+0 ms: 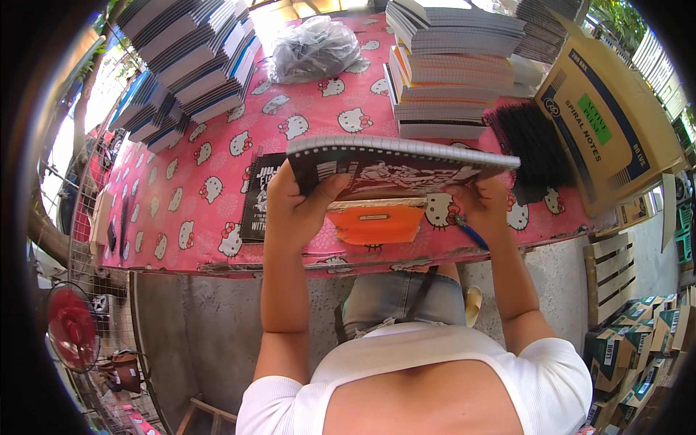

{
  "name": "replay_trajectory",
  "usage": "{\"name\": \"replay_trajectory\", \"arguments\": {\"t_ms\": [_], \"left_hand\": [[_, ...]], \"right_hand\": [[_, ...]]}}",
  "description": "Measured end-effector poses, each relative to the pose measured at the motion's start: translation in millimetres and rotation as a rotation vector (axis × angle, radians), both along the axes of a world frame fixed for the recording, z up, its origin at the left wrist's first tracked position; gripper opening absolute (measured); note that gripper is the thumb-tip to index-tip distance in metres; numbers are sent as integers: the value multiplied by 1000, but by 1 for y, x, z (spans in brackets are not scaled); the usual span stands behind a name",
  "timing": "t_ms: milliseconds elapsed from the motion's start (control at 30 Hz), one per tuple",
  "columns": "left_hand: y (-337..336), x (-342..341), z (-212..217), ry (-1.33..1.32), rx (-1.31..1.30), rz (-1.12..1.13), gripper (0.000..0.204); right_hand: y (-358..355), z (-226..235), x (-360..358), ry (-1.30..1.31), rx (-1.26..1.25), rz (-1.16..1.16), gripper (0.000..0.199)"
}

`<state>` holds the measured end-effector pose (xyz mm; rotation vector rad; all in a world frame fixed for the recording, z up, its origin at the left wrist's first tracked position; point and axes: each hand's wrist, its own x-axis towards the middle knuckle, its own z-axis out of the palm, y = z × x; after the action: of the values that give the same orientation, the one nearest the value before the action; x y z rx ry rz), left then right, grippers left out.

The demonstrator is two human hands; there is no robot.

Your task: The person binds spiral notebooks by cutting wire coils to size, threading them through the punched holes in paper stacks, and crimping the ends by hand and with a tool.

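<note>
A notebook [406, 176] with a dark, white-printed cover and a row of punched holes along its far edge is held tilted above the table. My left hand [301, 203] grips its left end, thumb on the cover and fingers behind. At the right end my right hand [484, 206] is closed on the near corner; its fingertips are partly hidden. Below the notebook lies an orange block [377, 223] with a small slot. Blue-handled pliers [471, 233] rest beside my right wrist. A black printed cover or notebook [257, 199] lies left of my left hand, partly hidden by it.
The table has a pink cartoon-print cloth [210, 163]. Tall notebook stacks stand at far left [196, 65] and far right [449, 80]. A crumpled plastic bag [315, 51] sits between them. Black spiral coils [533, 145] lie against a cardboard box [609, 123]. A red fan [72, 326] stands lower left.
</note>
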<state>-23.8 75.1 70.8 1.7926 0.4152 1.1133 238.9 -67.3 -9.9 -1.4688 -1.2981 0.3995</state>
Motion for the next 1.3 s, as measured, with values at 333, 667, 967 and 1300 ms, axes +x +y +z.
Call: {"name": "replay_trajectory", "arguments": {"t_ms": [333, 667, 967, 1300], "left_hand": [[-33, 36, -25, 55, 496, 617, 81], [-36, 71, -43, 427, 649, 194, 41], [-37, 69, -40, 265, 630, 292, 15], [-37, 69, -43, 273, 552, 256, 16]], "right_hand": [[-3, -49, -58, 94, 153, -44, 52], [37, -51, 30, -641, -226, -104, 30], [-11, 6, 19, -405, -73, -46, 30], [-24, 36, -9, -175, -65, -80, 32]]}}
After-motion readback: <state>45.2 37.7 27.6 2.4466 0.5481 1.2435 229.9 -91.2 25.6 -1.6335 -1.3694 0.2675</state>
